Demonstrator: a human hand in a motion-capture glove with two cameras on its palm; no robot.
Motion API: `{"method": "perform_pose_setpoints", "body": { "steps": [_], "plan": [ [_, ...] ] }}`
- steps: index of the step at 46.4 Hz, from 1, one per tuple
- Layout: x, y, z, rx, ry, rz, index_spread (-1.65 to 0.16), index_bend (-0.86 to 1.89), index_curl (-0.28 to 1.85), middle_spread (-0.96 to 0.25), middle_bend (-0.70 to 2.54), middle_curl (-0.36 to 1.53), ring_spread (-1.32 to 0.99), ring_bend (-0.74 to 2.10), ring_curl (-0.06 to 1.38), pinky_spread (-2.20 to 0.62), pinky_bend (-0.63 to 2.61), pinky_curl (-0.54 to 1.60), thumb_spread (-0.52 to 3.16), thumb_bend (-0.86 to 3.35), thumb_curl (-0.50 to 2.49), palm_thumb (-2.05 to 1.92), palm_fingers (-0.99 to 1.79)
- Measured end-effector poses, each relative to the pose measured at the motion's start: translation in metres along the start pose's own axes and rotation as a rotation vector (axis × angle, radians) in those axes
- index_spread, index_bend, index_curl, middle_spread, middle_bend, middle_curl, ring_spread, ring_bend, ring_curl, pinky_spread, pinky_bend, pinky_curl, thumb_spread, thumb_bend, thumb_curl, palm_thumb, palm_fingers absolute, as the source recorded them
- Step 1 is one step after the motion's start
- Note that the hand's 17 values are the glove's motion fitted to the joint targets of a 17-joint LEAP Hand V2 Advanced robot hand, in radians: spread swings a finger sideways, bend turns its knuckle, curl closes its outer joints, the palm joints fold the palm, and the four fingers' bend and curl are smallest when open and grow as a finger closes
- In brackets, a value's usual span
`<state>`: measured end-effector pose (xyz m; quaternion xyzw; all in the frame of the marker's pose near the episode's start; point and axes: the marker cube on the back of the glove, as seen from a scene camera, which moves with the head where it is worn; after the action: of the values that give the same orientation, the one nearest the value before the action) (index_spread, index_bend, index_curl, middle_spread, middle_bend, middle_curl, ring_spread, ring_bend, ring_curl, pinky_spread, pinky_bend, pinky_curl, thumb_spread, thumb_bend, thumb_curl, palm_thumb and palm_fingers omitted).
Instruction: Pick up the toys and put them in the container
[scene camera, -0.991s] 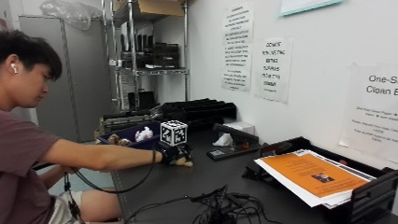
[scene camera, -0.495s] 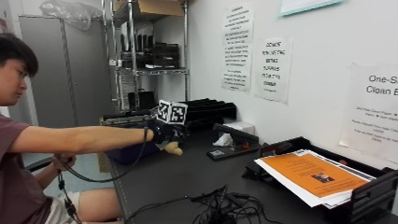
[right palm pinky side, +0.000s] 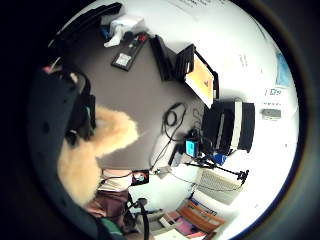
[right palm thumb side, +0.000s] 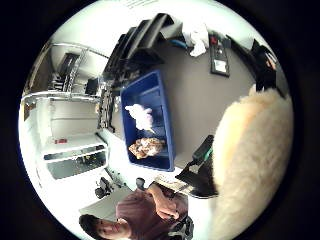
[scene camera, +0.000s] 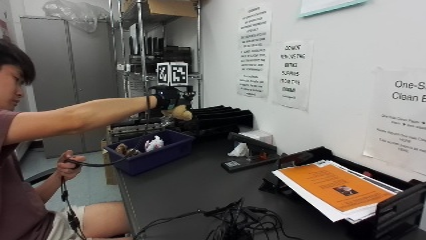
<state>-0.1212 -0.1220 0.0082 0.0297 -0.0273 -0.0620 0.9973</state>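
Dark grey tabletop (scene camera: 200, 185) runs along a white wall with printed sheets taped up, metal shelving behind it. From my remote seat I see the black-gloved right hand (scene camera: 170, 97) raised high, well above the table, fingers curled round a fuzzy tan plush toy (scene camera: 182, 113) – only a small nub of it pokes out below the glove in the outside view, so I can't tell what animal it is. Palm views just show pale fur filling one side, close to the palm.

Blue rectangular plastic bin (scene camera: 156, 152) sits on the table below the hand, with a white fluffy toy (scene camera: 154, 144) and a brown mottled toy (scene camera: 124, 149) inside – both too small to make out details. Bare left hand (scene camera: 70, 162) grips a black cable down by the person's lap.
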Motion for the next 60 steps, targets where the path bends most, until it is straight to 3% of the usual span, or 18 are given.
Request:
{"method": "perform_pose_setpoints", "body": {
  "steps": [11,18,24,30,35,39,42,44,50,60],
  "plan": [
    [-0.085,-0.027,-0.029,0.052,-0.016,-0.106,-0.29,1.13,1.11,-0.28,1.22,0.89,-0.49,1.10,0.73,-0.28,1.06,0.60,0.73,0.00,0.86,0.59,0.66],
    [-0.171,-0.040,-0.027,0.053,-0.033,-0.246,-0.28,1.13,1.12,-0.27,1.23,0.90,-0.49,1.12,0.75,-0.28,1.08,0.61,0.72,-0.01,0.88,0.58,0.63],
    [-0.219,-0.038,-0.027,0.149,-0.161,-0.377,-0.28,1.13,1.13,-0.27,1.23,0.90,-0.48,1.12,0.76,-0.27,1.08,0.62,0.72,-0.01,0.90,0.58,0.60],
    [-0.237,-0.038,-0.014,0.041,-0.003,-0.415,-0.28,1.12,1.14,-0.27,1.21,0.90,-0.47,1.11,0.76,-0.27,1.09,0.63,0.73,-0.01,0.91,0.58,0.53],
    [-0.248,-0.045,-0.008,0.002,-0.006,-0.298,-0.28,1.05,1.13,-0.26,1.14,0.88,-0.45,1.09,0.77,-0.24,1.08,0.63,0.77,-0.02,0.91,0.55,0.34],
    [-0.256,-0.048,0.003,-0.151,-0.042,-0.215,-0.27,0.95,1.11,-0.26,1.07,0.86,-0.42,1.02,0.75,-0.21,1.10,0.63,0.84,-0.03,0.88,0.52,0.13],
    [-0.254,-0.045,0.013,-0.317,0.017,-0.130,-0.26,0.58,0.98,-0.21,0.61,0.71,-0.28,0.71,0.70,-0.12,1.30,0.66,1.02,-0.12,0.77,0.27,-0.68],
    [-0.250,-0.042,0.016,-0.364,0.063,-0.116,-0.26,0.36,0.89,-0.16,0.43,0.64,-0.22,0.54,0.64,-0.07,1.35,0.63,1.06,-0.12,0.71,0.15,-0.80],
    [-0.251,-0.042,0.013,-0.272,-0.012,-0.166,-0.26,0.03,0.65,-0.08,0.10,0.50,-0.07,0.22,0.51,0.02,1.27,0.58,1.09,-0.10,0.59,-0.06,-0.65],
    [-0.234,-0.033,-0.004,-0.215,0.027,-0.161,-0.24,0.04,0.44,-0.03,0.04,0.35,0.03,0.13,0.40,0.08,1.13,0.50,1.12,-0.08,0.45,-0.10,-0.51]
  ]
}}
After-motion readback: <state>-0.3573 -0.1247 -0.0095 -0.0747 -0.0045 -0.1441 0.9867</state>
